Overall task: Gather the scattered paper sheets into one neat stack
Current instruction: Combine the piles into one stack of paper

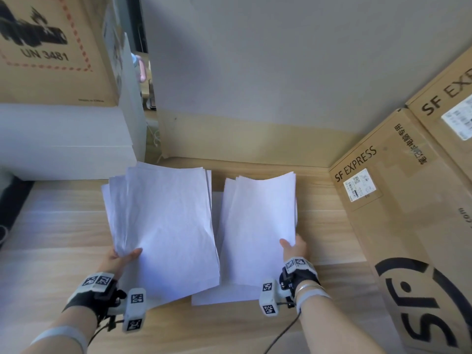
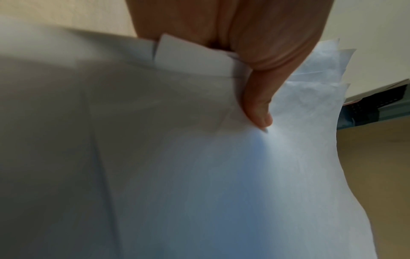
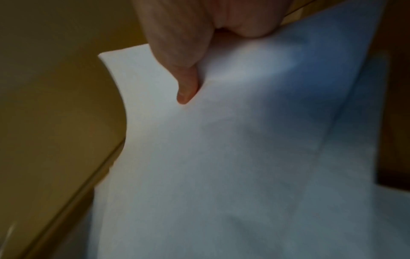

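Observation:
Two bundles of white paper sheets are held above the wooden table (image 1: 332,238). My left hand (image 1: 122,259) pinches the left bundle (image 1: 168,226) at its lower left corner, thumb on top; its sheets are fanned and uneven (image 2: 221,175). My right hand (image 1: 293,249) pinches the right bundle (image 1: 258,226) at its right edge, thumb on top (image 3: 186,91). More white sheets (image 1: 222,296) lie flat on the table under both bundles. The other fingers of both hands are hidden beneath the paper.
Large SF Express cardboard boxes (image 1: 408,226) stand along the right. A white block (image 1: 63,141) with a cardboard box (image 1: 51,47) on it sits at the back left. A grey wall (image 1: 255,72) closes the back.

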Tool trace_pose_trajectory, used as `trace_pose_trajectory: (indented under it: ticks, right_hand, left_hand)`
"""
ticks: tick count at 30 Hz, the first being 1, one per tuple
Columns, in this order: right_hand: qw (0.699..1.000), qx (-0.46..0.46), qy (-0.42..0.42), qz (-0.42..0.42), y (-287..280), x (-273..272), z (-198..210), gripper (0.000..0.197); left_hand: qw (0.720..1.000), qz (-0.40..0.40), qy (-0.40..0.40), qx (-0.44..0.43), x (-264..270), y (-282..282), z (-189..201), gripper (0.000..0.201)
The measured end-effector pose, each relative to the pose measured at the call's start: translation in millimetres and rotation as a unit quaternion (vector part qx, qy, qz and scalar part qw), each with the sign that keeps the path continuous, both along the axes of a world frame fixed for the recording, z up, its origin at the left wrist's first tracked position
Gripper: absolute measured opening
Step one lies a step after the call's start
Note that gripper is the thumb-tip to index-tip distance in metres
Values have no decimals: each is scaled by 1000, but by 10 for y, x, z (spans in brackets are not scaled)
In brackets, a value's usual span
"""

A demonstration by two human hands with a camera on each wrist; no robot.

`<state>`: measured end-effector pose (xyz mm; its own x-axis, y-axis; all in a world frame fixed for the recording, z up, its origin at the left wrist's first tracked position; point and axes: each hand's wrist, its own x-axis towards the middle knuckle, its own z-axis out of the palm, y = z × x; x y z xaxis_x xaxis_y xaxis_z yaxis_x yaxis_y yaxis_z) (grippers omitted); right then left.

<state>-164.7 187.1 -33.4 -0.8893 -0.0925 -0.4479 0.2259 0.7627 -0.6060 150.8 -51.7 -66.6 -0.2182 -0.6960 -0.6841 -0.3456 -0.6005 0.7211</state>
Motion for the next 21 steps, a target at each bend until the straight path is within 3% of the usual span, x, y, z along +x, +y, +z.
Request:
trace_pose_trajectory:
  ticks: [9,14,17,21]
  right_hand:
    - [975,-197,27,-100,-86,-249,300,34]
    - [980,-200,-16,-2,-488,35,286,35]
    - [985,-154,-49,68,-686,316,121,39]
    - [978,-134,-89,134,-825,572,40,37]
  left_hand:
    - [999,-25,-28,22,8,-15,-106,38]
    - [999,-44,-14,18,-163,85,-2,35]
    - [998,-54,10,16,-285,147,69,27]
    - [998,-57,14,18,-353,158,61,32]
